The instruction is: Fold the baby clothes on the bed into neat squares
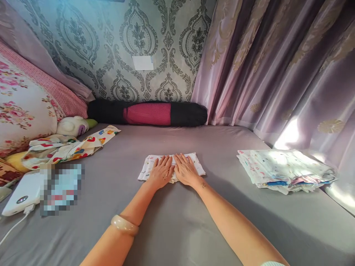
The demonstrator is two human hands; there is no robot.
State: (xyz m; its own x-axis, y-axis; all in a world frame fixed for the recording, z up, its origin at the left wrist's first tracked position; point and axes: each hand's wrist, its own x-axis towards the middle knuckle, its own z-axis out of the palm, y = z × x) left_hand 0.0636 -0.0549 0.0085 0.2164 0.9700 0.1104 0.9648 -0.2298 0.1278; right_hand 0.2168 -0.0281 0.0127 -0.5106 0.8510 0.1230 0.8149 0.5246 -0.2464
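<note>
A folded white cloth with small coloured prints point(146, 168) lies flat on the grey bed sheet point(166, 225). Both my hands rest on top of it, palms down and side by side. My left hand point(161, 170) covers the left middle part, its fingers stretched out and pointing away from me. On the right middle part lies my right hand point(186, 169), fingers also extended, close beside the left. The cloth's outer ends and far edge show past my hands; its middle is hidden beneath them.
At right sits a stack of folded printed cloths point(285, 168). A patterned cloth point(91, 144), a white power bank with a cable point(23, 195) and a blurred-out item point(65, 188) lie at left. A black and pink roll-shaped bag point(146, 113) lines the wall; curtains point(249, 66) hang at right.
</note>
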